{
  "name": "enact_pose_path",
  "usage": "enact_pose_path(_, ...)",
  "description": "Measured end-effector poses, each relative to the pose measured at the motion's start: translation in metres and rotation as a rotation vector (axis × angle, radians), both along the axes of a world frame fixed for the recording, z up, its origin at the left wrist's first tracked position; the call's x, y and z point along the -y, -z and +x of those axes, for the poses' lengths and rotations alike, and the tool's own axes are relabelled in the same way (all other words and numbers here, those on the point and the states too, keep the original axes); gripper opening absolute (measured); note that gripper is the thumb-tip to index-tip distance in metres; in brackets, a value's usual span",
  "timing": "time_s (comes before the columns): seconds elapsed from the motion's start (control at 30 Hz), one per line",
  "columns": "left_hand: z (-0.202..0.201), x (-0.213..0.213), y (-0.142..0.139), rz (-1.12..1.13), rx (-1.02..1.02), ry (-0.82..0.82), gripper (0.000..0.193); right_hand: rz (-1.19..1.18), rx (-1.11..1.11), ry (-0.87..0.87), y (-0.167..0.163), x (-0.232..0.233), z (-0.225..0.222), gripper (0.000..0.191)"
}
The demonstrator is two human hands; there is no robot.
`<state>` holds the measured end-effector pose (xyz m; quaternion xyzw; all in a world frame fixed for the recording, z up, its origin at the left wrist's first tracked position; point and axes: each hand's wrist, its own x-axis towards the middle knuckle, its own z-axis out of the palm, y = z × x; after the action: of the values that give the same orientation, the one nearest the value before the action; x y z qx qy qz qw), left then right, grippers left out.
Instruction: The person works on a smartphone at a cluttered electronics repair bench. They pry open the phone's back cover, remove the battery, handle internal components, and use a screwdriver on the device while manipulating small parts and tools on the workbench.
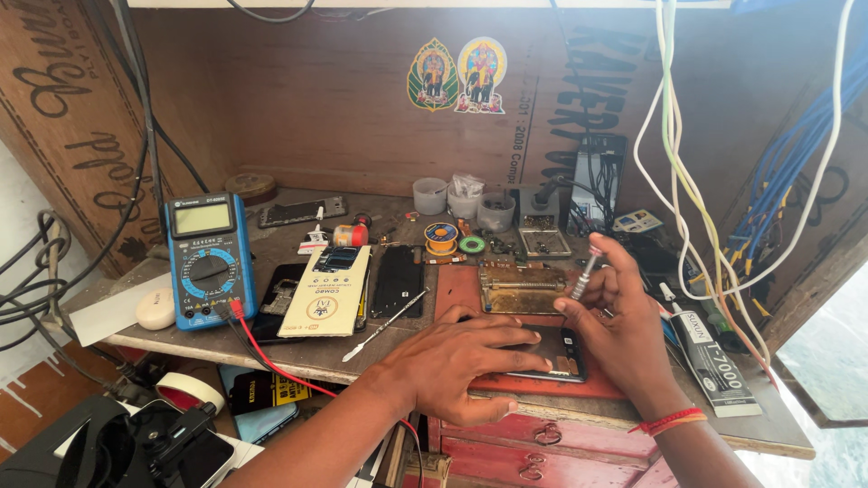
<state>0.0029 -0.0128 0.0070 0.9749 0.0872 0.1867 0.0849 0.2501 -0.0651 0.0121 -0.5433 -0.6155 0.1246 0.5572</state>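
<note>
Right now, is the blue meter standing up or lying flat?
Propped up, leaning back. The blue multimeter rests on the workbench with its screen and dial tilted toward the camera, red lead plugged in.

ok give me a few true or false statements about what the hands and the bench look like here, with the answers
1. The left hand lies flat on a dark phone. True.
2. The right hand holds a soldering iron. False: it holds a slim metal screwdriver, tip down toward the phone.
3. The blue multimeter stands at the left of the bench. True.
4. The phone lies on a green mat. False: it lies on a red mat.
5. A black tube of glue lies to the right of the right hand. True.
6. The right wrist is bare. False: it wears a red thread band.
</note>
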Motion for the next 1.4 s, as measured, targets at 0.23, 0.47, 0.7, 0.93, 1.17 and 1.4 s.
enact_pose_path(0.23, -0.0002, 0.0005, -0.0019, -0.015, -0.008, -0.008, 0.063, 0.037, -0.003, -0.126, 0.0007, 0.0015, 0.001, 0.08)
enact_pose_path(0.47, 0.0003, 0.0008, -0.0024, -0.031, -0.02, -0.013, 0.064, 0.093, -0.019, -0.186, 0.0027, 0.0001, 0.0028, 0.078)
enact_pose_path(0.7, 0.0006, 0.0004, -0.0015, -0.015, -0.017, -0.01, 0.064, 0.148, -0.023, -0.159, 0.004, 0.0002, 0.0022, 0.076)
enact_pose_path(0.93, 0.0005, 0.0005, -0.0016, -0.018, -0.019, -0.01, 0.064, 0.084, 0.008, -0.053, 0.0006, 0.0008, 0.001, 0.08)
enact_pose_path(1.17, 0.0004, 0.0002, -0.0006, -0.007, -0.008, -0.005, 0.064, 0.025, -0.042, -0.084, -0.0005, 0.001, 0.0003, 0.079)
enact_pose_path(1.4, 0.0008, 0.0003, -0.0013, -0.021, -0.016, -0.013, 0.063, 0.033, -0.095, -0.23, 0.0038, -0.0001, 0.0036, 0.075)
